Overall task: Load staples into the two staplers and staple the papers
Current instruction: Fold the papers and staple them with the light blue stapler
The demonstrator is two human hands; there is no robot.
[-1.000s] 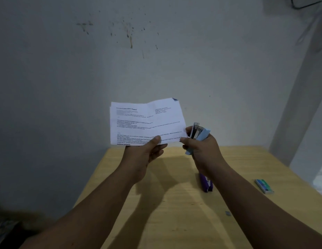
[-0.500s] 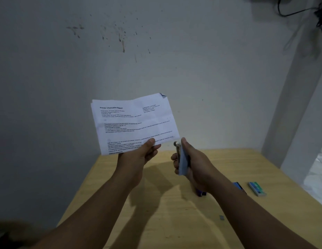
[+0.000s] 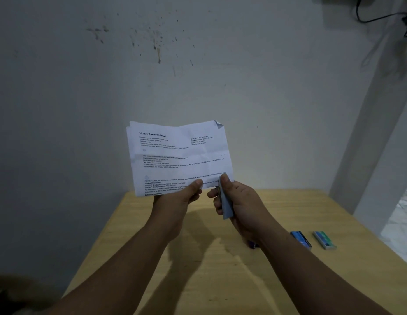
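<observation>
**Papers raised for stapling at lower right corner**

With the papers pinched upright in the left hand above the table, the right hand wraps the light-blue stapler, nose at that corner. Each grip holds firm. Purple stapler and staple boxes lie below.

Creased matt white paper, pale wood table — smooth, faint grain — glossy cardboard boxes

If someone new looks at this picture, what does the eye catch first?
First, the printed papers, raised before the grey wall in the left hand. Beside them, the right hand grips a light blue stapler at their lower right corner. Two small staple boxes lie on the wooden table, far right.
</observation>
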